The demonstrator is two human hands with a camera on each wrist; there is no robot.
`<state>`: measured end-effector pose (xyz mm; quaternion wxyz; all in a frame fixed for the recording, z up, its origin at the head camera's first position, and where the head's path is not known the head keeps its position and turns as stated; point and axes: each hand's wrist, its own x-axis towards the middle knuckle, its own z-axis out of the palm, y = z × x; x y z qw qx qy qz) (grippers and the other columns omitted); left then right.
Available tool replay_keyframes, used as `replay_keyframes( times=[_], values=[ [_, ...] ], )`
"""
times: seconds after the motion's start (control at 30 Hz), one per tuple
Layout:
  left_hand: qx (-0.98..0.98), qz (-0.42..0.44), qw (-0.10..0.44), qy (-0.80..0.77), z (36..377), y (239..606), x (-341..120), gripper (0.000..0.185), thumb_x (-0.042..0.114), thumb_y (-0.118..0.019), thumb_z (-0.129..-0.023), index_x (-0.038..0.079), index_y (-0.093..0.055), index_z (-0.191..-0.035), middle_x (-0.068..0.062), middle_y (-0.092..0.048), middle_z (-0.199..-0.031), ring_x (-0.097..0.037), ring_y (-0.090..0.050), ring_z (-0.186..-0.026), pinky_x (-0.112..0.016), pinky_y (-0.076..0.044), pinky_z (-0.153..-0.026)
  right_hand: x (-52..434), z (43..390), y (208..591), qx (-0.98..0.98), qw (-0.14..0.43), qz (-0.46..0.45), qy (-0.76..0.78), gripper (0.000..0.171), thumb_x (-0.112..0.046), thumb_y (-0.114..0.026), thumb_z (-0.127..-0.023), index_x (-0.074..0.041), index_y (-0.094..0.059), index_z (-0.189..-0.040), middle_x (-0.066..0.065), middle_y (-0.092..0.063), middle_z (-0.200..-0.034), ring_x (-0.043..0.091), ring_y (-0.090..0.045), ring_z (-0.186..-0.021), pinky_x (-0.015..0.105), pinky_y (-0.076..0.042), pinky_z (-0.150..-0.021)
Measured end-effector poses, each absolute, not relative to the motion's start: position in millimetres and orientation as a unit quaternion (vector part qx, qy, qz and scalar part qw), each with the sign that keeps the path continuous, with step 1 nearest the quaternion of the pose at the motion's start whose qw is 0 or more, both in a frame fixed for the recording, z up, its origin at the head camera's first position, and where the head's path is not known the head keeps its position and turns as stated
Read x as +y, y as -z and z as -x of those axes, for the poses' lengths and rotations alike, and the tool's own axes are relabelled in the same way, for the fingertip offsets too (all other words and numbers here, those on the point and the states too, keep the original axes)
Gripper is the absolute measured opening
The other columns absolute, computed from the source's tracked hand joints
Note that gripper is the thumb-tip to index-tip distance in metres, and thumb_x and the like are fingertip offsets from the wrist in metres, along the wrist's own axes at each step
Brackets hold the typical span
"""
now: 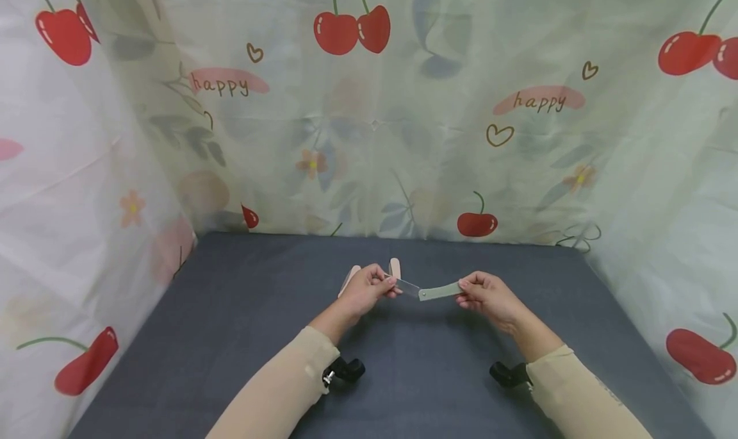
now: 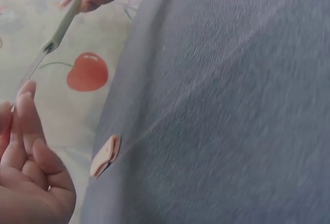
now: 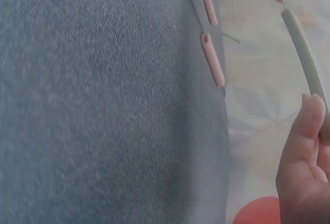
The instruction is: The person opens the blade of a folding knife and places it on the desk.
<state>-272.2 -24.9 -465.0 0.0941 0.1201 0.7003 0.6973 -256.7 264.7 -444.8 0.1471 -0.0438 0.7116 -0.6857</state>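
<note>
A slim folding knife, its pale green handle [image 1: 439, 291] joined by a rivet to a thin shiny blade [image 1: 407, 288], is held up above the table between both hands. My left hand [image 1: 363, 289] pinches the blade end between thumb and fingers, covering its tip. At the other side, my right hand [image 1: 490, 298] grips the far end of the green handle. The handle and blade are unfolded at a slight angle. Behind the left hand, a pink slim piece [image 1: 394, 268] and another pink piece [image 1: 350, 279] lie on the table, partly hidden by that hand.
A dark grey cloth covers the table [image 1: 438, 388]. Patterned curtains [image 1: 375, 106] with cherries and flowers hang behind it and along both sides. Black mounts [image 1: 348, 370] are strapped near the sleeve cuffs.
</note>
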Motion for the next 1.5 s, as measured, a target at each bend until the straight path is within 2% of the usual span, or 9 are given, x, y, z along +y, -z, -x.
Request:
replay_keyframes(
  times=[0.13, 0.3, 0.47, 0.63, 0.8, 1.07, 1.23, 1.5],
  values=[
    [0.679, -0.081, 0.087, -0.724, 272, 467, -20, 0.019, 0.01, -0.061, -0.1, 0.011, -0.049, -0.086, -0.015, -0.076, -0.092, -0.01, -0.072, -0.079, -0.026, -0.038, -0.066, 263, 257, 445, 0.698, 0.125, 0.016, 0.705, 0.012, -0.013, -0.055, -0.104, -0.001, -0.056, -0.104, 0.005, -0.068, -0.086, 0.01, -0.066, -0.077, 0.026, -0.056, -0.076],
    [0.632, -0.023, 0.074, -0.771, 272, 471, -11, 0.02, 0.01, -0.062, -0.1, 0.013, -0.048, -0.086, -0.014, -0.076, -0.09, -0.008, -0.071, -0.072, -0.026, -0.038, -0.066, 259, 258, 446, 0.654, 0.108, -0.016, 0.748, 0.011, -0.015, -0.057, -0.103, -0.005, -0.056, -0.1, 0.003, -0.069, -0.086, 0.01, -0.067, -0.079, 0.024, -0.055, -0.076],
    [0.629, -0.003, 0.081, -0.773, 271, 471, -10, 0.02, 0.011, -0.063, -0.099, 0.013, -0.048, -0.087, -0.016, -0.076, -0.092, -0.005, -0.07, -0.069, -0.026, -0.038, -0.064, 260, 259, 447, 0.647, 0.11, -0.027, 0.754, 0.011, -0.016, -0.058, -0.103, -0.006, -0.057, -0.099, 0.004, -0.069, -0.086, 0.01, -0.068, -0.079, 0.024, -0.056, -0.076],
    [0.68, -0.036, 0.106, -0.725, 275, 469, -20, 0.016, 0.017, -0.066, -0.098, 0.009, -0.054, -0.09, -0.009, -0.077, -0.088, -0.004, -0.069, -0.072, -0.028, -0.04, -0.067, 267, 259, 446, 0.678, 0.131, -0.006, 0.724, 0.011, -0.014, -0.06, -0.102, -0.003, -0.061, -0.102, 0.007, -0.07, -0.088, 0.012, -0.068, -0.079, 0.026, -0.057, -0.076],
    [0.729, -0.085, 0.131, -0.667, 279, 469, -30, 0.015, 0.017, -0.066, -0.098, 0.005, -0.06, -0.092, -0.009, -0.077, -0.089, -0.006, -0.067, -0.072, -0.027, -0.041, -0.066, 277, 260, 445, 0.708, 0.158, 0.018, 0.688, 0.013, -0.014, -0.065, -0.099, -0.001, -0.067, -0.102, 0.012, -0.071, -0.09, 0.014, -0.068, -0.077, 0.029, -0.058, -0.075],
    [0.762, -0.143, 0.183, -0.604, 279, 471, -38, 0.012, 0.009, -0.066, -0.097, 0.0, -0.064, -0.089, -0.009, -0.076, -0.083, -0.011, -0.067, -0.068, -0.031, -0.052, -0.071, 287, 258, 443, 0.762, 0.197, 0.078, 0.611, 0.021, -0.013, -0.067, -0.098, 0.006, -0.069, -0.105, 0.011, -0.071, -0.09, 0.014, -0.066, -0.075, 0.03, -0.057, -0.073],
    [0.765, -0.179, 0.219, -0.578, 276, 471, -39, 0.013, 0.007, -0.065, -0.097, -0.002, -0.064, -0.087, -0.011, -0.075, -0.082, -0.013, -0.067, -0.068, -0.034, -0.057, -0.073, 291, 256, 445, 0.775, 0.21, 0.08, 0.591, 0.021, -0.012, -0.068, -0.097, 0.007, -0.07, -0.105, 0.01, -0.071, -0.09, 0.015, -0.065, -0.075, 0.031, -0.057, -0.073],
    [0.784, -0.203, 0.212, -0.547, 268, 473, -36, 0.016, 0.012, -0.065, -0.098, -0.001, -0.063, -0.087, -0.012, -0.075, -0.083, -0.015, -0.068, -0.069, -0.033, -0.055, -0.07, 298, 255, 451, 0.771, 0.214, 0.087, 0.593, 0.023, -0.015, -0.067, -0.098, 0.006, -0.069, -0.105, 0.012, -0.071, -0.089, 0.014, -0.065, -0.075, 0.029, -0.057, -0.072]
  ],
)
